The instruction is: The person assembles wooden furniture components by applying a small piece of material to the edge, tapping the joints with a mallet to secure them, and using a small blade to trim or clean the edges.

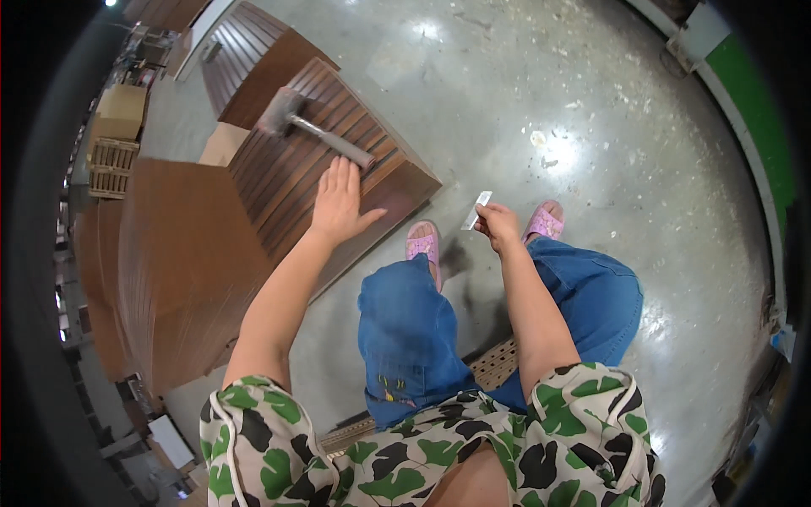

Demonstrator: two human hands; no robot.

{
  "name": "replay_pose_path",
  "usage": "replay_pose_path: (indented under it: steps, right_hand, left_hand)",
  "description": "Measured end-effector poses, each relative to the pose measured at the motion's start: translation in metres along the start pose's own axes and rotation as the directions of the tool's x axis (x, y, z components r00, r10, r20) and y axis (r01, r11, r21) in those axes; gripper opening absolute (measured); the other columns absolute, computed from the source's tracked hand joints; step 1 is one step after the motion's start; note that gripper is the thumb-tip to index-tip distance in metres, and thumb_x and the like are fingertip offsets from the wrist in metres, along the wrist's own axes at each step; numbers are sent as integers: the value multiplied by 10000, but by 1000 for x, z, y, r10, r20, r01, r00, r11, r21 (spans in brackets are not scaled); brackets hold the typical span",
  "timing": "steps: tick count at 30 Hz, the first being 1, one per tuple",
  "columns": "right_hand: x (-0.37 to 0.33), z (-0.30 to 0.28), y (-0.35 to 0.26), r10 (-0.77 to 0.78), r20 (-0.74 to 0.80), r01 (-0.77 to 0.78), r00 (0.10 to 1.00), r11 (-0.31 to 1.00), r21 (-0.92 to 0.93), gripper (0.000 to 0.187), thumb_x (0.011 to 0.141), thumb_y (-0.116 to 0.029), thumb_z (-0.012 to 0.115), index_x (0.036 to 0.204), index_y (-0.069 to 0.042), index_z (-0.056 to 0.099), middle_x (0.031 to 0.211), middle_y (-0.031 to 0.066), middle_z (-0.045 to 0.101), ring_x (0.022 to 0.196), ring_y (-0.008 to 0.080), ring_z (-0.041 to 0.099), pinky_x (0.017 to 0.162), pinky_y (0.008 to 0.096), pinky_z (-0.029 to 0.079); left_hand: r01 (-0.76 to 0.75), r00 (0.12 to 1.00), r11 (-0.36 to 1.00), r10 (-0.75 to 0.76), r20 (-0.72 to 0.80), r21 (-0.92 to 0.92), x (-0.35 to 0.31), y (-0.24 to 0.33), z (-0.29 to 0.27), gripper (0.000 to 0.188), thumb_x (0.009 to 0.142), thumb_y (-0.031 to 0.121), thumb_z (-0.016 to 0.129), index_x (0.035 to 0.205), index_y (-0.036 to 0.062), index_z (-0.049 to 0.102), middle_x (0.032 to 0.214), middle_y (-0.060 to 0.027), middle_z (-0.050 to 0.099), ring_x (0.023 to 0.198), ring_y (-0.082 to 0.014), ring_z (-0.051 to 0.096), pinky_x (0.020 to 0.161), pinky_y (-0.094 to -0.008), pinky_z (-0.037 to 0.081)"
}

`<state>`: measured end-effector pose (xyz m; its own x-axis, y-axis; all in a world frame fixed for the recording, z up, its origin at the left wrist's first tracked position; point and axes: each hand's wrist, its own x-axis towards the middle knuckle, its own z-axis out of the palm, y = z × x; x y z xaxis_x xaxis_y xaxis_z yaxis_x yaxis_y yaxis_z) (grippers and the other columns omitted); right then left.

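Observation:
My left hand (340, 203) lies flat with the fingers stretched out, over the near edge of a stack of brown slatted panels (279, 182). Just beyond its fingertips is the grey handle of a mallet (325, 135), which rests on the panels with its head toward the far left. Out over the floor, my right hand (498, 226) pinches a small white strip (477, 210) between thumb and fingers. The strip points away from me and is held apart from the panels.
A large brown stack wrapped in clear film (186, 262) stands left of the slatted panels. Behind them is another brown ribbed stack (262, 63). Cardboard boxes (118, 114) are at the far left. Below me shows a perforated tan seat (494, 365). Glossy grey floor (591, 152) spreads to the right.

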<state>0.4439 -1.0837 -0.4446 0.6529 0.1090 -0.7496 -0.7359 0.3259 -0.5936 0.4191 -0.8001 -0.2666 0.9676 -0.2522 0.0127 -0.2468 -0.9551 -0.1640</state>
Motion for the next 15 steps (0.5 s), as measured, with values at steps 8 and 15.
replay_pose_path:
  steps: [8, 15]
  right_hand:
    - [105, 34, 87, -197, -41, 128, 980, 768, -627, 147, 786, -151, 664, 824, -8, 660, 685, 77, 632, 608, 172, 593, 588, 324, 496]
    - [106, 72, 79, -385, 3, 283, 923, 671, -685, 133, 756, -146, 650, 817, -29, 672, 734, 160, 649, 709, 313, 635, 684, 379, 489]
  left_hand:
    - [-42, 996, 993, 32, -88, -114, -21, 4, 1, 818, 657, 322, 786, 1284, -28, 396, 1305, -246, 395, 1204, -419, 376, 988, -504, 295]
    - [-52, 994, 991, 40, -99, -126, -21, -2, 4, 830, 639, 308, 802, 1274, -44, 402, 1306, -248, 396, 1186, -421, 392, 973, -494, 314]
